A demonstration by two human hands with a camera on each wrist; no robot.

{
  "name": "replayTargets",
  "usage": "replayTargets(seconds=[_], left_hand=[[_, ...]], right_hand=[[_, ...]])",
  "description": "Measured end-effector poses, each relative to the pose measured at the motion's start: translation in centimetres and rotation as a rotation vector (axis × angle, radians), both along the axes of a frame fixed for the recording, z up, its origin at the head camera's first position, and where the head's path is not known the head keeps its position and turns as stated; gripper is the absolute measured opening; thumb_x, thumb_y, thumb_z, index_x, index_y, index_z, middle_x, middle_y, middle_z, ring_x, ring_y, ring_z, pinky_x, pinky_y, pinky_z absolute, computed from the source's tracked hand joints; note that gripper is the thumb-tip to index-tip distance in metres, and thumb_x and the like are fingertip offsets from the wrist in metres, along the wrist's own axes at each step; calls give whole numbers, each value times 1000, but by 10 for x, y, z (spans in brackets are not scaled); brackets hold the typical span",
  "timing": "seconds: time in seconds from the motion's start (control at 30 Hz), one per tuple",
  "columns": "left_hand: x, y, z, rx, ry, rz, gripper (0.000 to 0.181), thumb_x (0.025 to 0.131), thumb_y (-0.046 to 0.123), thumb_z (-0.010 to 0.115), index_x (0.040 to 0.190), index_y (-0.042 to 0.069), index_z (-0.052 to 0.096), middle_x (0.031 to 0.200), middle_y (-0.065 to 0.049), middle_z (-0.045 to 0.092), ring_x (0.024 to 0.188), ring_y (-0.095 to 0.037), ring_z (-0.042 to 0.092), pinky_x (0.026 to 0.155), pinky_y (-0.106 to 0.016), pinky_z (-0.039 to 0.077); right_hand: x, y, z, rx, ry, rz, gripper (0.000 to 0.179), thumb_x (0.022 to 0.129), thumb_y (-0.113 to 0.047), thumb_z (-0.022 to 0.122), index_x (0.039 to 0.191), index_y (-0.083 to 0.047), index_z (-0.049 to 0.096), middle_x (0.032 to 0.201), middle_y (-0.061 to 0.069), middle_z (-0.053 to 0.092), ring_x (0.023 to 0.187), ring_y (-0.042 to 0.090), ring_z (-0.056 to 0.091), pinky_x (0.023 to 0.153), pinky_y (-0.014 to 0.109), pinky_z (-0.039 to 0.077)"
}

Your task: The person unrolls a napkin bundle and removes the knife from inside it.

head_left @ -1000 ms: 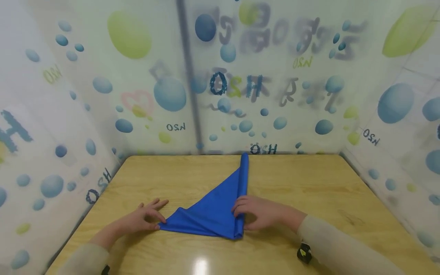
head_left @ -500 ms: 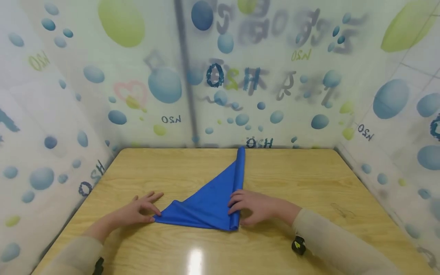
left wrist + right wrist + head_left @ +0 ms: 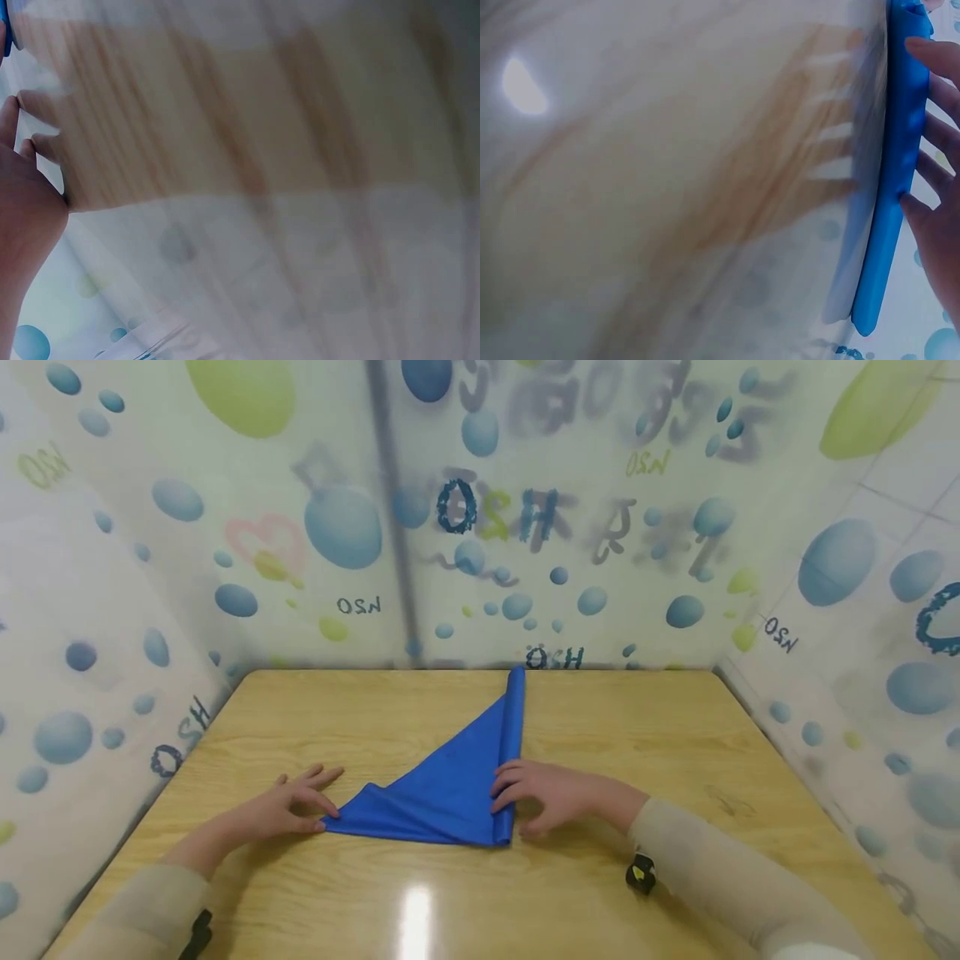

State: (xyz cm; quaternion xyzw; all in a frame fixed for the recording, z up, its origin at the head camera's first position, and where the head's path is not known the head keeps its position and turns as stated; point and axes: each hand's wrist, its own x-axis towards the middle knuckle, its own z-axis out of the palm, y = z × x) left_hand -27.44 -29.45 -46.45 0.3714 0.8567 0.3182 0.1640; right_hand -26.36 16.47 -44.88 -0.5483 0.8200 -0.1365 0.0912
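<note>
A blue cloth (image 3: 450,777) lies on the wooden table, its right side wound into a long narrow roll (image 3: 512,718) that reaches the far edge. The flat part narrows to a corner at the left, with a small crease near it. My left hand (image 3: 281,810) pinches that corner between thumb and forefinger, the other fingers spread above the wood. Over the near part of the roll, my right hand (image 3: 551,793) curls its fingers, thumb on the right side. The right wrist view shows the roll (image 3: 896,172) beside the right hand (image 3: 941,150); only part of the left hand (image 3: 26,202) shows in the left wrist view.
The table (image 3: 637,727) has pale wood grain and a bright light reflection near its front. Patterned curtains (image 3: 480,602) with blue and green dots close in the back and both sides. A dark wrist device (image 3: 641,874) hangs under the right sleeve.
The head view has tilted and shifted slightly, so table, cloth and hands sit higher and further left in the picture. Both hands keep the same places on the cloth.
</note>
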Motion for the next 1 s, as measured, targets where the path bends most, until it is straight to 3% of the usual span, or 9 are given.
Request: replayTargets(seconds=[0.47, 0.77, 1.0], left_hand=[[-1, -1, -1, 18, -18, 8, 18, 83, 26, 63, 101, 26, 66, 143, -23, 22, 128, -49, -4, 86, -71, -14], [-1, -2, -3, 26, -12, 4, 18, 83, 25, 64, 100, 26, 67, 143, -23, 22, 128, -50, -3, 86, -71, -13], [0, -1, -2, 15, -17, 13, 18, 83, 26, 63, 100, 26, 67, 144, -20, 21, 129, -48, -4, 87, -70, -15]], right_hand=[[1, 13, 4, -27, -55, -39, 44, 75, -30, 69, 118, -27, 57, 126, -6, 45, 127, 17, 26, 103, 39, 25], [1, 24, 1, -119, -48, -36, 30, 74, -29, 72, 102, -23, 62, 114, -6, 47, 113, 11, 36, 96, 32, 34], [6, 33, 2, -102, -61, -82, 26, 74, -26, 72, 96, -26, 60, 113, -7, 45, 107, 9, 38, 92, 29, 36]])
